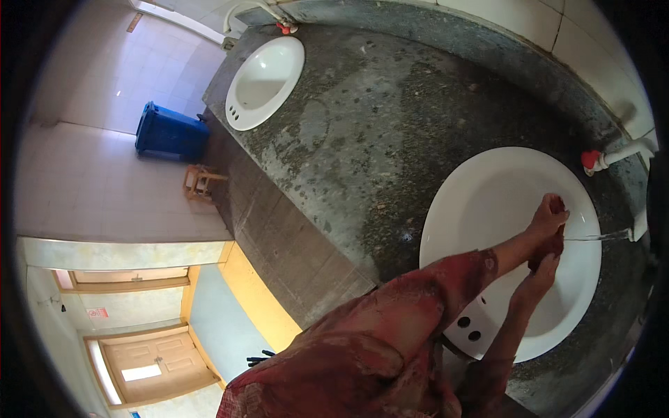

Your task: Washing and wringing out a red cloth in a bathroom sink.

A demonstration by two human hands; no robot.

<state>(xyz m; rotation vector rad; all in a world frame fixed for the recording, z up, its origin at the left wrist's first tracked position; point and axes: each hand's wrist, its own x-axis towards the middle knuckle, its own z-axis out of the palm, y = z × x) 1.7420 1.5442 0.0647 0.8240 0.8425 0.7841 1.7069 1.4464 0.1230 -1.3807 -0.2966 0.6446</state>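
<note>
My left hand (544, 217) grips the upper end of a dark red, wet-looking bundle, seemingly cloth (549, 246). Lower down, my right hand (546, 274) has hold of its other end. Both hands are over the bowl of a white oval washbasin (460, 204). From a white spout (638, 227) at the right, a thin stream of water (596, 237) runs to the bundle between my hands. The fingers hide part of the bundle. A red patterned sleeve (460, 282) covers my left arm down to the forearm.
The basin is set in a stained grey stone counter (355, 157). A red-handled tap (590, 159) sits on the wall side. Farther left are a second washbasin (285, 57), a blue wheeled bin (172, 130) and a wooden stool (201, 183) on the floor.
</note>
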